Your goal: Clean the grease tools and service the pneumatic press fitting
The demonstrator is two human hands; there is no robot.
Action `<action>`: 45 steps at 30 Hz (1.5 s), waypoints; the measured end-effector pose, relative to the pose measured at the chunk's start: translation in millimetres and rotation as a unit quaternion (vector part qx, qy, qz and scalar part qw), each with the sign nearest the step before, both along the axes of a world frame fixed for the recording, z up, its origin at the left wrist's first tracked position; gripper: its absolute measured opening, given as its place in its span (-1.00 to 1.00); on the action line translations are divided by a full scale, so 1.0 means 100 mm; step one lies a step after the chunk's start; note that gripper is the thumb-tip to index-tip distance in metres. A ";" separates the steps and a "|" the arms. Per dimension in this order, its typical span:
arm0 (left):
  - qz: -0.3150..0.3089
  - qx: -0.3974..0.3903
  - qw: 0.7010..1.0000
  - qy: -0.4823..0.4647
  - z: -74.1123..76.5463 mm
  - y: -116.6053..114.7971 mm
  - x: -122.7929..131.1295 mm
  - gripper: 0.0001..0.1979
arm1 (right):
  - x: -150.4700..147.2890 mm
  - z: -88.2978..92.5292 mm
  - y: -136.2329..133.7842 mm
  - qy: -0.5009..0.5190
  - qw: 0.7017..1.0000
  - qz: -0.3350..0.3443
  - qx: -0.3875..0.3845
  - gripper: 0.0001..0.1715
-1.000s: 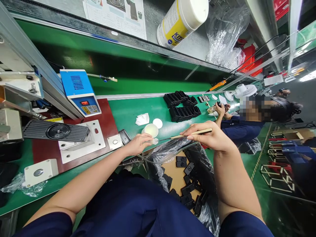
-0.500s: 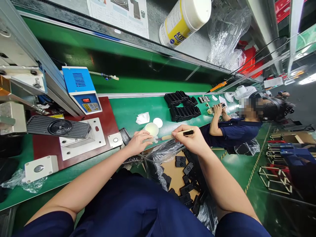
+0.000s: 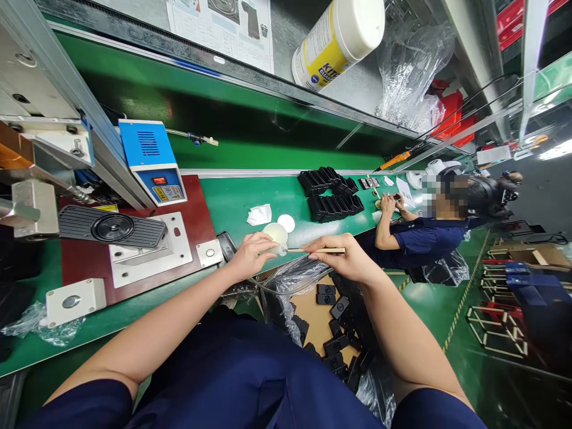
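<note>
Steadily pinch the small translucent piece (image 3: 282, 250) between the fingers of the left hand (image 3: 251, 257), near the counter's (image 3: 232, 199) front edge. Align the slim tool (image 3: 336, 251), its handle pinched between thumb and fingers of the right hand (image 3: 346, 257), with the piece; exact tip contact is too small to confirm. Apply light pressure along the tool's axis, fingertips off its line, as the piece may slip.

Surroundings, left to right: a black speaker-like part (image 3: 112, 227) sits over a white plate (image 3: 182, 253), with a blue box (image 3: 147, 143) behind. A tissue (image 3: 260, 214) lies left of an open tub (image 3: 267, 226); this tub limits rearward clearance at the left fingertips. A clear tube (image 3: 277, 291) curves below the hands, beside a carton (image 3: 314, 325) where a dropped piece could fall. Black housings (image 3: 335, 207) stand toward the rear edge; a co-worker (image 3: 420, 237) sits beyond.
</note>
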State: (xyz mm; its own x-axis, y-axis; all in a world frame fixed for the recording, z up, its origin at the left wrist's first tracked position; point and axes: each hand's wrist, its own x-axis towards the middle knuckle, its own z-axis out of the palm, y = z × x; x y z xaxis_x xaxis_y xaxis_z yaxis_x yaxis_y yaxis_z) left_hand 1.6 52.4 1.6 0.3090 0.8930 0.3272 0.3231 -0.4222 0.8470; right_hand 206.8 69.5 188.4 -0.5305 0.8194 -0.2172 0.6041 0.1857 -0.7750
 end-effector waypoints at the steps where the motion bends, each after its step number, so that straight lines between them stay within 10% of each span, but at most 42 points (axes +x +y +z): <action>1: -0.013 -0.002 1.000 0.000 0.00 0.00 0.00 -0.76 | 0.00 0.02 0.01 -0.001 1.000 0.030 -0.009 -0.76; 16: -0.086 -0.017 0.996 -0.015 -0.05 0.03 0.01 -0.76 | 0.02 0.42 0.15 -0.046 0.993 0.107 0.017 -0.76; 31: 0.115 0.098 0.988 0.010 -0.03 0.05 0.06 -0.85 | -0.24 -0.02 0.08 0.010 0.973 -0.226 -0.051 -0.59; 45: 0.104 0.055 0.993 -0.030 -0.01 0.08 0.11 -0.80 | -0.13 0.04 -0.01 -0.047 0.994 0.042 0.084 -0.82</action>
